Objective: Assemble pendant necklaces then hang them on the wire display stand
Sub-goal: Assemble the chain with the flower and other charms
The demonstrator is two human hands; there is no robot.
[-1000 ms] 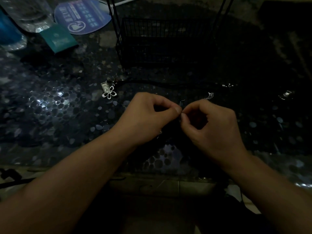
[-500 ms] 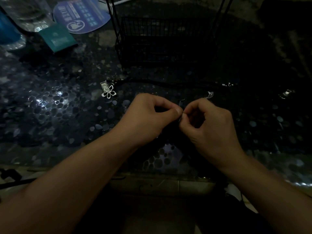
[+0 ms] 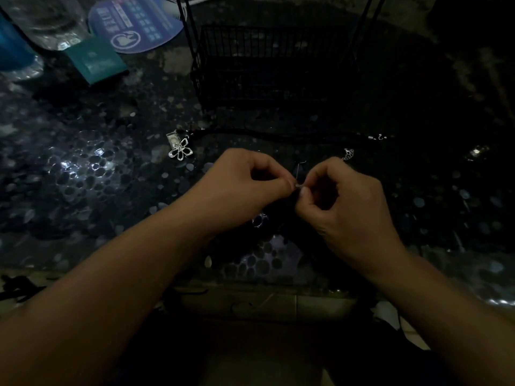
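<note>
Both bare arms reach in from the bottom and meet in the middle, over the dark pebble-pattern table (image 3: 83, 176). The left hand (image 3: 245, 188) and the right hand (image 3: 348, 199) are curled, and their fingertips pinch one tiny silver clasp piece (image 3: 299, 186) between them. A thin dark cord (image 3: 297, 169) sticks up from it. It is too dark to see the rest of the cord. A silver flower pendant (image 3: 180, 151) lies on the table to the left. The black wire display stand (image 3: 267, 62) stands behind, cut off at the top.
</note>
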